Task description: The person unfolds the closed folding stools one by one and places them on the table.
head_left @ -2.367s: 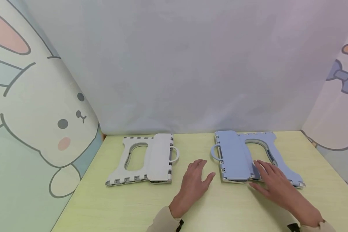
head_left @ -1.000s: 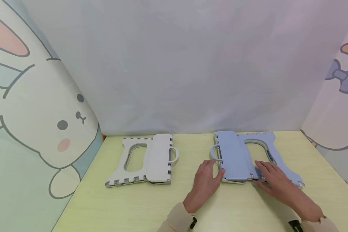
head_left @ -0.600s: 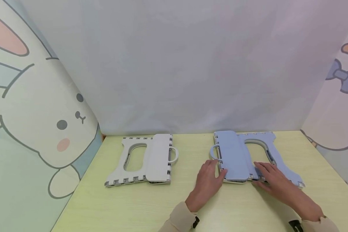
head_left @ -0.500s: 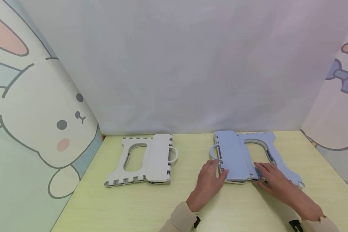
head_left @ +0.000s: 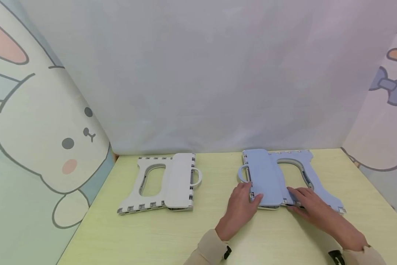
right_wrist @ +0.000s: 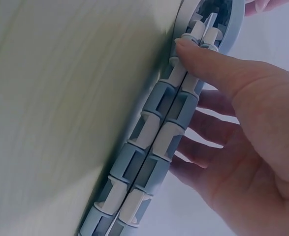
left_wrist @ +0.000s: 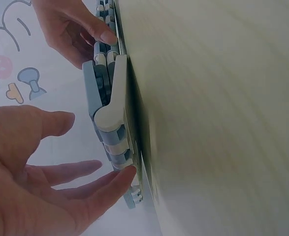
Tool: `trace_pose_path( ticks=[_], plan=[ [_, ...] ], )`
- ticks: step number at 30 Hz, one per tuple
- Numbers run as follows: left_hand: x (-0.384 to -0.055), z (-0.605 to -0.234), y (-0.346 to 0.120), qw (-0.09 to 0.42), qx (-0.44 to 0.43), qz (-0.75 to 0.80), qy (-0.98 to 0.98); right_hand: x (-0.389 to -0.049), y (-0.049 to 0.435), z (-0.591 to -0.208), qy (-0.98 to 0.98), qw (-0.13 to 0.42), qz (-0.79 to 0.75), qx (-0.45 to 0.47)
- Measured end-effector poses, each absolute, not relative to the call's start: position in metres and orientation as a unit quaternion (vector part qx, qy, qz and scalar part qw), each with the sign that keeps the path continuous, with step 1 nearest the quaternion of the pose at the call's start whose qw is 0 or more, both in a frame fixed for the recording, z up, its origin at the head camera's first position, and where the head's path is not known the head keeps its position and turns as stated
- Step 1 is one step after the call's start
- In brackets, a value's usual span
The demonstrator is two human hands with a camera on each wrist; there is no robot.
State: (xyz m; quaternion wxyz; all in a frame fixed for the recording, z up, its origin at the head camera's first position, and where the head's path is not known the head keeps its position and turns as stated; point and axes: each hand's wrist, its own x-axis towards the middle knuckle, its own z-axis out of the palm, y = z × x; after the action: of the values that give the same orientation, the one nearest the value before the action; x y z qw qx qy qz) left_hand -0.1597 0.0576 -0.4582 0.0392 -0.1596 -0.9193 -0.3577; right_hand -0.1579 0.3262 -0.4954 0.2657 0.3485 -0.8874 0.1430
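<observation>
A blue folding step stool point(head_left: 268, 178) lies folded flat on the table, its loop handle pointing left. My left hand point(head_left: 239, 209) is at its left near corner. In the left wrist view the thumb point(left_wrist: 58, 123) stands apart from the stool's top panel, while one fingertip meets the hinged side. On the stool's near edge, my right hand point(head_left: 312, 206) holds the leg part. The right wrist view shows that thumb point(right_wrist: 203, 59) on the hinged edge, with the other fingers point(right_wrist: 208, 128) partly hidden behind the stool.
A white folding step stool point(head_left: 180, 180) lies folded to the left, its handle pointing right. The pale yellow table point(head_left: 145, 235) ends at a plain backdrop point(head_left: 198, 92). Cartoon-printed side panels point(head_left: 52, 147) stand at both sides.
My left hand has moved right from between the two stools to the blue stool's left corner. The right hand has shifted only slightly on its edge. Both stools lie where they were.
</observation>
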Motion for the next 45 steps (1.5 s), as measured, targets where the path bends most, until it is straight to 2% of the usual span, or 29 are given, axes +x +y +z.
trace_pose_path(
  ticks=[10,23,28,41,45],
  plan=[
    [-0.159,-0.457,0.063,0.033,-0.172,-0.343,-0.923,-0.156,0.327,-0.488,-0.904,0.219,0.140,0.338],
    [-0.159,-0.460,0.065,0.022,-0.170,-0.353,-0.920,-0.154,0.325,-0.487,-0.917,0.196,0.135,0.319],
    [-0.158,-0.459,0.065,0.030,-0.182,-0.344,-0.921,-0.153,0.323,-0.485,-0.921,0.190,0.136,0.311],
    [-0.154,-0.458,0.064,0.062,-0.209,-0.267,-0.939,-0.148,0.316,-0.476,-0.943,0.118,0.146,0.273],
    [-0.152,-0.458,0.065,0.060,-0.208,-0.239,-0.946,-0.147,0.315,-0.475,-0.942,0.121,0.148,0.277]
  ],
)
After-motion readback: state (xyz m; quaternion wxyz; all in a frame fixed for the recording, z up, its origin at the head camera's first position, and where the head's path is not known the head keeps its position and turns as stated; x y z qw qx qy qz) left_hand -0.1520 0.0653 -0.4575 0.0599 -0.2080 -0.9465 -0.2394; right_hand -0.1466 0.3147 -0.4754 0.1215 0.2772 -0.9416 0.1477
